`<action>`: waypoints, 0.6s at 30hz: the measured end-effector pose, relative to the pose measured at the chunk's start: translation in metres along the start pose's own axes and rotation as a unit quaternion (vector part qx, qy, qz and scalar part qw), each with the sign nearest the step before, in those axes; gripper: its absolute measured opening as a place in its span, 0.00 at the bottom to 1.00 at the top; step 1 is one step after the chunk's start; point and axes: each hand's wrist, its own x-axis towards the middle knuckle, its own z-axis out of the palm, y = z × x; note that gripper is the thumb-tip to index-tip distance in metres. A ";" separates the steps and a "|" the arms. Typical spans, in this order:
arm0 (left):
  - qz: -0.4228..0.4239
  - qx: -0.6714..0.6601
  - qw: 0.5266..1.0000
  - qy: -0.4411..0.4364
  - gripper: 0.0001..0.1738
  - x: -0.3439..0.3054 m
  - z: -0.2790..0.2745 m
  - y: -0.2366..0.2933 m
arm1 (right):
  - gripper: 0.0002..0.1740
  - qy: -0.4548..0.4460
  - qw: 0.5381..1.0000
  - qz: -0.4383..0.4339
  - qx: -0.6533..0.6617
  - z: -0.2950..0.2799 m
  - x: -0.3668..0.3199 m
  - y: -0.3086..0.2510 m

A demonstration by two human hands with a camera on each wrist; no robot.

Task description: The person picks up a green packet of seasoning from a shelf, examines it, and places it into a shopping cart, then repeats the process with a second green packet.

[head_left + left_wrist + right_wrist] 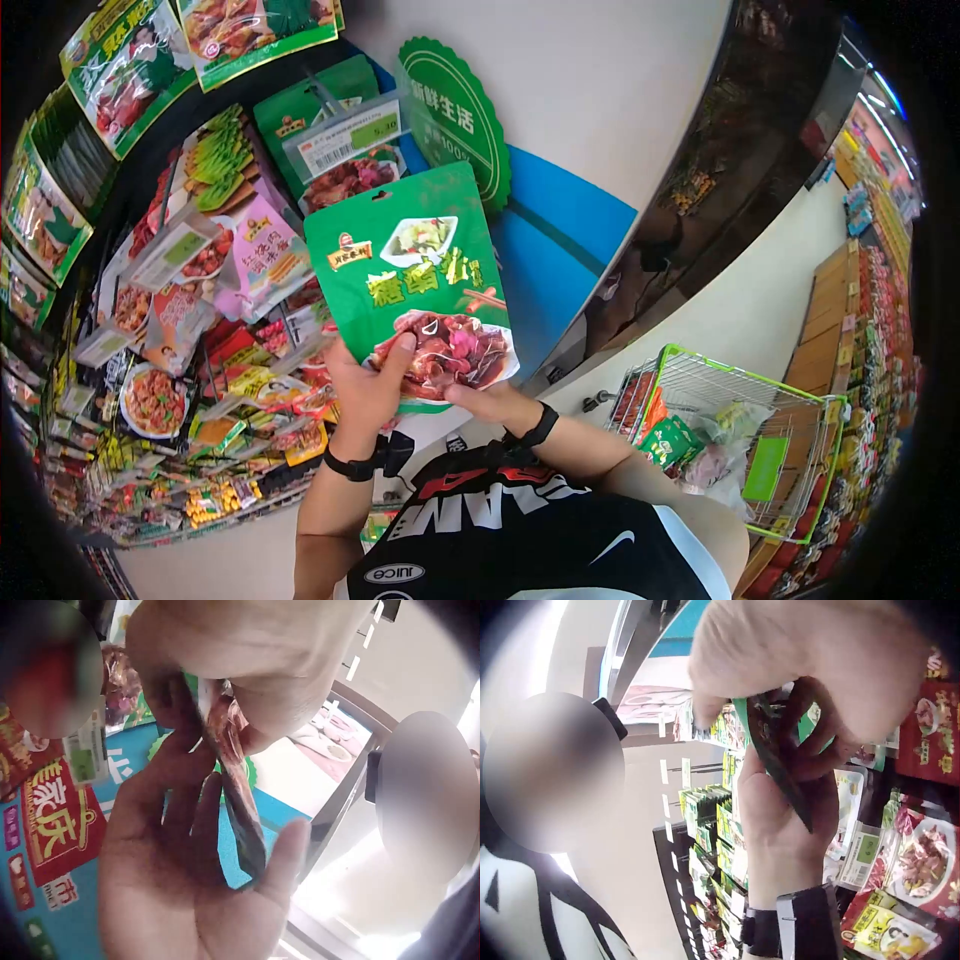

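Left of the round green sign (455,125), the display rack (140,180) carries food packets (128,80), 1 pink packet (262,250) and price tags (345,140).

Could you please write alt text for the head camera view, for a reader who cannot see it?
A person's left hand and right hand hold a green food packet picturing dark red meat, in a shop. Colourful packets and price tags crowd the left; a shopping cart with bagged goods stands at lower right.
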 end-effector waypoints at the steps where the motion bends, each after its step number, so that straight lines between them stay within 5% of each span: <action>1: -0.005 0.005 1.000 -0.017 0.10 0.002 -0.003 -0.002 | 0.41 0.022 0.999 -0.029 -0.010 0.000 0.007 0.000; 2: 0.005 0.008 1.000 -0.021 0.10 0.006 -0.005 -0.001 | 0.34 0.044 0.997 -0.057 -0.019 0.002 0.014 0.003; 4: 0.026 0.017 0.999 -0.026 0.09 0.017 -0.010 0.002 | 0.30 0.111 0.977 -0.063 0.173 0.018 0.028 -0.001; 5: 0.022 0.021 0.999 -0.040 0.11 0.021 -0.015 -0.001 | 0.30 0.138 0.981 -0.011 0.138 0.006 0.027 0.008; 8: 0.010 -0.025 0.998 -0.064 0.21 0.034 -0.024 -0.002 | 0.31 0.121 0.965 -0.048 0.229 0.021 0.041 -0.010; 11: 0.057 -0.126 0.989 -0.045 0.33 0.053 -0.018 0.015 | 0.30 0.164 0.957 -0.030 0.238 0.020 0.045 -0.005; 18: 0.203 0.020 0.978 -0.033 0.45 0.106 -0.022 0.035 | 0.29 0.204 0.953 -0.015 0.225 0.016 0.052 0.007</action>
